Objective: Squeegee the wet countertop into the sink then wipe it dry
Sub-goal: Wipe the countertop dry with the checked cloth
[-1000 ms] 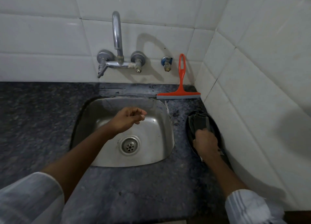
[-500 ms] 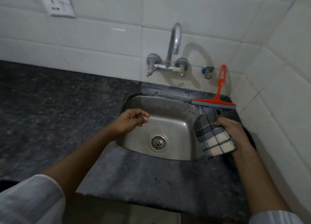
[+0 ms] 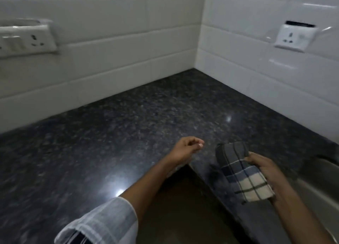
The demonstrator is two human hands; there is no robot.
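A folded checked cloth (image 3: 242,172), blue, grey and cream, is gripped in my right hand (image 3: 266,170), held just above the dark speckled granite countertop (image 3: 146,119). My left hand (image 3: 185,149) hovers over the counter's inner corner edge, fingers loosely curled with nothing in them. The steel sink (image 3: 319,179) shows only as a sliver at the right edge. The squeegee is out of view.
The L-shaped counter runs into a corner of white tiled walls (image 3: 128,51). A switch and socket plate (image 3: 23,39) sits on the left wall, a socket (image 3: 293,37) on the right wall. Dark floor (image 3: 183,216) lies below the counter's inner edge.
The view has swung left, away from the sink, tap and red squeegee, to the counter corner. My right hand has lifted the cloth and carried it along; the left hand stays curled.
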